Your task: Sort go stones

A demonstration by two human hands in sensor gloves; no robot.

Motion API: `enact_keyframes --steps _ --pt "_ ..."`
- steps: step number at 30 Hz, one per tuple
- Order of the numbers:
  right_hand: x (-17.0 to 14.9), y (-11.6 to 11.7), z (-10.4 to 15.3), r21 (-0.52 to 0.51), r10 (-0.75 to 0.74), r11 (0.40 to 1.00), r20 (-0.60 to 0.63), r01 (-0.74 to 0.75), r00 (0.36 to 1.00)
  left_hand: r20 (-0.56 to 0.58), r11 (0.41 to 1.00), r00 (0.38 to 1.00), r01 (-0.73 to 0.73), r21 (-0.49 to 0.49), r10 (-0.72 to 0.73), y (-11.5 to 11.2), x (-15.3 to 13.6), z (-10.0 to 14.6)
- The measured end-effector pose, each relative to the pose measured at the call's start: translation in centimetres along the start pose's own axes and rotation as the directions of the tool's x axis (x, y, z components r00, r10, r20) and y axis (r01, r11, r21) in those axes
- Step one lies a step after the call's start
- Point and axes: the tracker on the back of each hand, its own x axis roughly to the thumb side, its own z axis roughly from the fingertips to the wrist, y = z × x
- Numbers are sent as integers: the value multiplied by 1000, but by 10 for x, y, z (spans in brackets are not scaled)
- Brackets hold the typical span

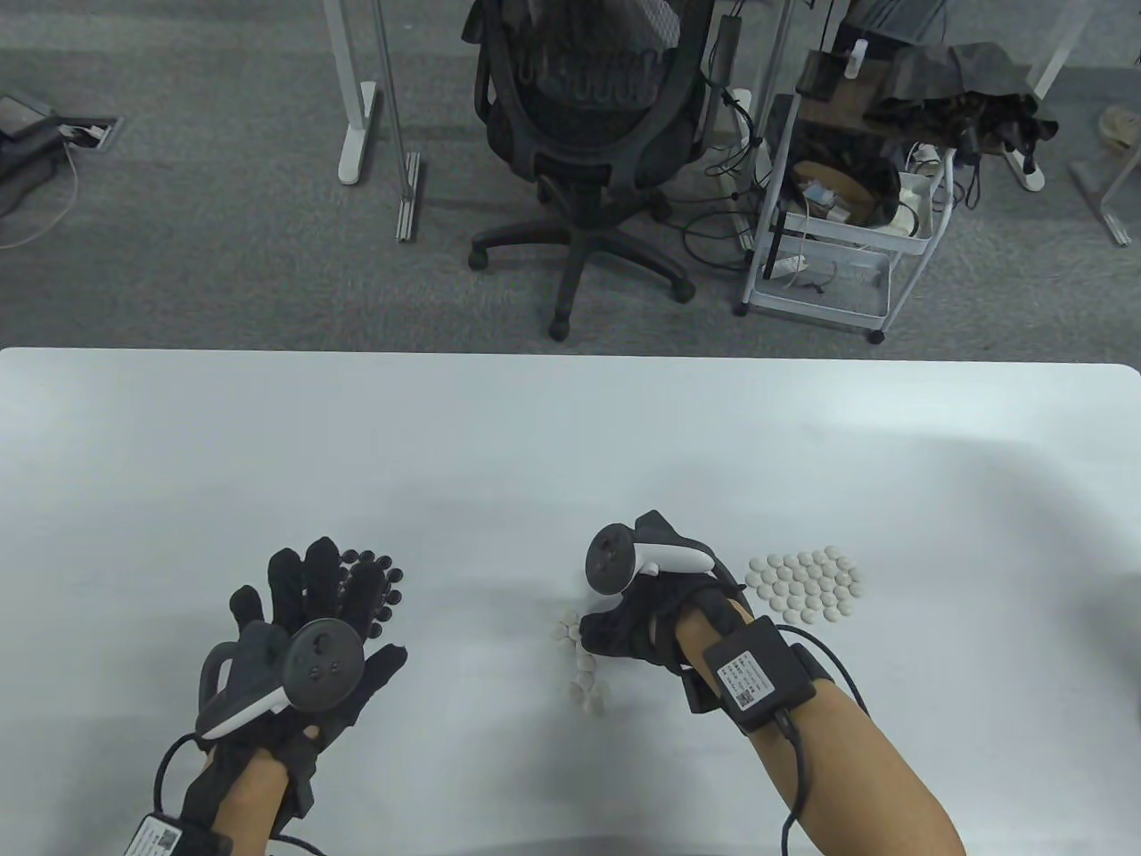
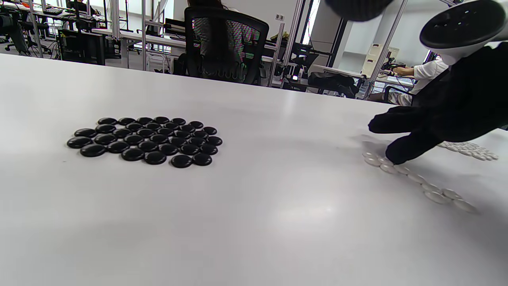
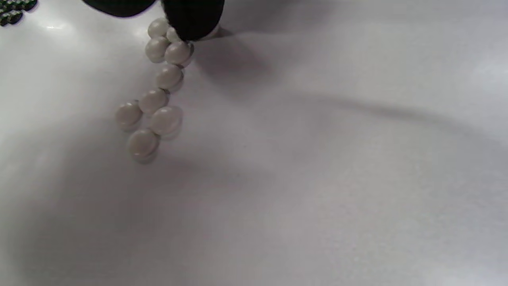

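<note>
The right hand (image 1: pixel 637 615) is reaching down onto a loose string of white stones (image 1: pixel 579 664), its fingertips (image 3: pixel 193 20) touching the topmost ones; whether they are pinching one, I cannot tell. The rest trail away below those fingertips. The left hand (image 1: pixel 303 642) is hovering flat, fingers spread, the black stone pile (image 2: pixel 147 140) just under and beyond its fingertips. The sorted white pile (image 1: pixel 807 584) is lying behind the right hand's wrist. Risk, as I judge it: these rounded stones are touching, so a clumsy pinch could be scattering neighbours across the smooth table (image 1: pixel 570 428).
</note>
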Motion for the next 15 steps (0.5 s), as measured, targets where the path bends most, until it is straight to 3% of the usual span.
enact_keyframes --steps 15 --pt "-89 -4 35 -36 -52 998 -290 44 956 4 1000 1000 11 1 -11 0 1 0"
